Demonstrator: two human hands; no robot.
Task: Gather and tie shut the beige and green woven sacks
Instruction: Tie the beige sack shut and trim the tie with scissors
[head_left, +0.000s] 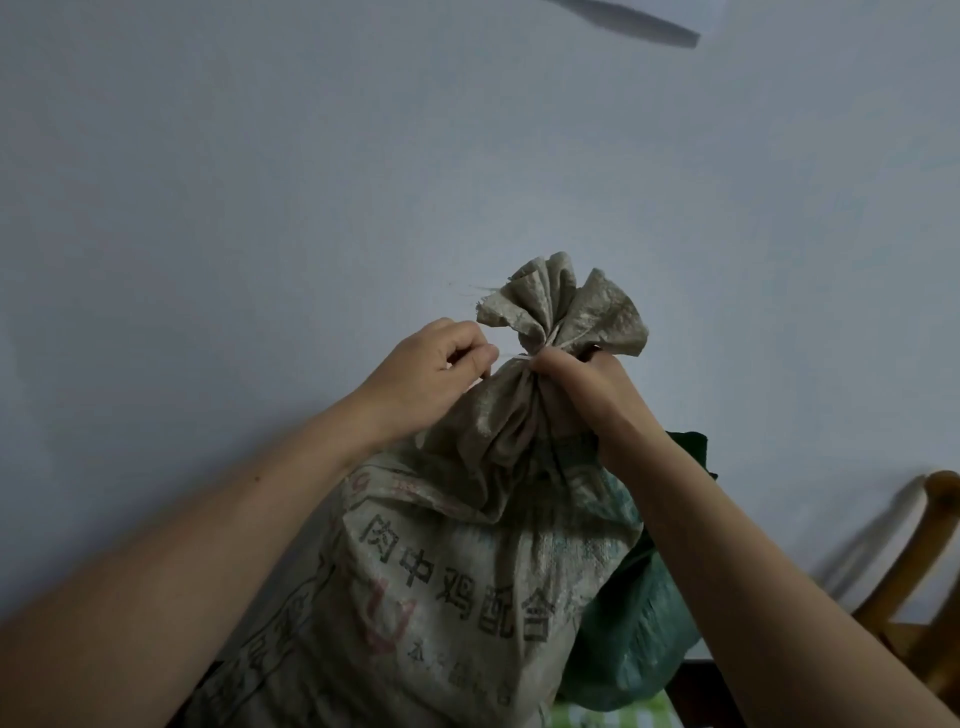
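The beige woven sack (457, 571) sits low in the middle of the view, full and standing up, with printed characters across its front. Its neck (511, 400) is already bunched tight and the frayed mouth (566, 306) fans out above it at 12 o'clock. The right hand (582, 387) is clenched around the neck from the 3 o'clock side. The left hand (436, 364), at 9 o'clock of the neck, has its fingers curled and seems to be pinching a thin pale string (511, 356) that runs across the gather, though it's too fine to be sure. The fabric looks soft and crinkly but slick like woven plastic, so I'd guess the gather wants to spring open; best held right at the pinch point, just under the flare. The body looks heavy, not something to lift by the top. The green woven sack (634, 629) is tucked behind at 4 o'clock, touching the beige one, its mouth hidden. A wooden chair (930, 561) pokes in at far right against the pale wall (260, 182).
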